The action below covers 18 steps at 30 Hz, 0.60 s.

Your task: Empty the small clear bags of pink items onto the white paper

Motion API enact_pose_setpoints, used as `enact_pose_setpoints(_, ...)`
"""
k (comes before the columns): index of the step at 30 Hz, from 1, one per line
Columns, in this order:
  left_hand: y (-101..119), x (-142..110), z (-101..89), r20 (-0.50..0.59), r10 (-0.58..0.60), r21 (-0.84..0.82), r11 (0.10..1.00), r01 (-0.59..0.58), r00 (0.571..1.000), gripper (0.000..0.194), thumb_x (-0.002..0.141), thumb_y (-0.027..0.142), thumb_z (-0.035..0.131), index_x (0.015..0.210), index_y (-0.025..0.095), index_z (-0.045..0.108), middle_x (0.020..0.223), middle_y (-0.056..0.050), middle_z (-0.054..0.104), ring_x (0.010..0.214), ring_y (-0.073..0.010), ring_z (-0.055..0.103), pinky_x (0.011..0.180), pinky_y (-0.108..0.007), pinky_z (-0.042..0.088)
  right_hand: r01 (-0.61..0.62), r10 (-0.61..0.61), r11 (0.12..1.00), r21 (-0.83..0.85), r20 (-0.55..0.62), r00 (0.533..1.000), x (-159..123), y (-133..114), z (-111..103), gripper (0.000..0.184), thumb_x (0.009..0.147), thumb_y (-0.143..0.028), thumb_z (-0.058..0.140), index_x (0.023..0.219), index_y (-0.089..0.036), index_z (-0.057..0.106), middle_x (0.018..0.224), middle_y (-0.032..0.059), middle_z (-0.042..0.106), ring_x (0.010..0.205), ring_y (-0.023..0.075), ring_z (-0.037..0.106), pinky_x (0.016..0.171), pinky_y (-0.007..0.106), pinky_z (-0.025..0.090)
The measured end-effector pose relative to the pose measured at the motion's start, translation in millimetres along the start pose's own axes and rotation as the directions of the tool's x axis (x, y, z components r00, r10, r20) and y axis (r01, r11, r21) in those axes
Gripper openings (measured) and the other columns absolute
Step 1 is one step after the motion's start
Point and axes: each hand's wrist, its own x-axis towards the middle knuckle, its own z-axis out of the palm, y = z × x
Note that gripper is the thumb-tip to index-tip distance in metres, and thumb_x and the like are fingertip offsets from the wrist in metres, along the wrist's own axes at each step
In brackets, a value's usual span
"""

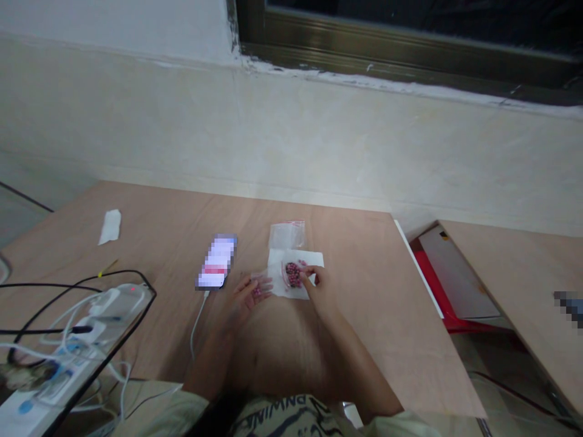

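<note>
Likely light, hard and prone to roll, the reddish beads (293,275) sit over white paper (298,294) just below the frame's centre; a fingertip pinch, bead by bead, should suit. The right hand (320,288) is narrowed at their edge, its grip unclear; the left hand (247,294) seems to hold clear plastic (260,281). Below spreads a wood-toned counter (387,340); behind, a pale wall (319,139) and, upper right, a dark window (410,45).

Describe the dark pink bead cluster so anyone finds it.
On the brown wooden table, find the white paper sheet. The dark pink bead cluster shows there, at the right hand. It's larger and darker than the pink beads at the left hand.
</note>
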Motion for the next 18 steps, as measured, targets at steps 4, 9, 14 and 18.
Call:
enact_pose_setpoints(4, -0.3, 0.4, -5.0, 0.006, 0.002, -0.013, 1.0, -0.002, 1.0, 0.01, 0.07, 0.015, 0.061, 0.079, 0.013, 0.061, 0.084, -0.008, 0.07, 0.075, -0.0187, 0.065, 0.073, -0.033, 0.051, -0.053, 0.043, 0.97, -0.236, -0.046, 0.998, -12.6, 27.8, 0.2, 0.013, 0.068, -0.026, 0.057, 0.074, -0.015, 0.061, 0.076, 0.0076, 0.058, 0.074, 0.0196, 0.053, 0.069, 0.031, 0.042)
enact_pose_setpoints(9, 4.0, 3.0, -3.6, 0.039, 0.0, -0.012, 1.0, 0.0, 0.999, 0.011, 0.07, 0.013, 0.061, 0.08, 0.013, 0.061, 0.082, -0.006, 0.07, 0.075, -0.017, 0.065, 0.071, -0.03, 0.052, 0.002, 0.011, 0.944, -0.329, 0.039, 0.999, -15.9, 36.9, 10.6, 0.01, 0.072, -0.02, 0.055, 0.078, -0.018, 0.062, 0.082, 0.008, 0.058, 0.078, 0.0192, 0.054, 0.072, 0.03, 0.042)
enact_pose_setpoints(14, 11.1, 9.7, -0.4, 0.028, -0.004, 0.04, 0.999, 0.003, 1.0, 0.01, 0.069, 0.014, 0.062, 0.079, 0.012, 0.062, 0.081, -0.007, 0.071, 0.073, -0.018, 0.065, 0.071, -0.032, 0.052, 0.059, -0.038, 0.948, -0.312, 0.074, 0.997, -12.3, 36.5, 12.0, 0.01, 0.071, -0.017, 0.055, 0.076, -0.019, 0.063, 0.08, 0.0075, 0.06, 0.081, 0.0206, 0.054, 0.073, 0.031, 0.041)
enact_pose_setpoints(18, 13.9, 13.0, 2.7, 0.046, -0.018, 0.06, 0.998, 0.015, 0.999, 0.01, 0.069, 0.016, 0.062, 0.079, 0.012, 0.062, 0.082, -0.008, 0.07, 0.073, -0.0183, 0.065, 0.071, -0.032, 0.052, 0.052, -0.052, 0.984, -0.173, 0.001, 0.999, -6.0, 26.1, 5.5, 0.009, 0.073, -0.021, 0.054, 0.072, -0.018, 0.062, 0.073, 0.0056, 0.06, 0.072, 0.0185, 0.054, 0.068, 0.031, 0.041)
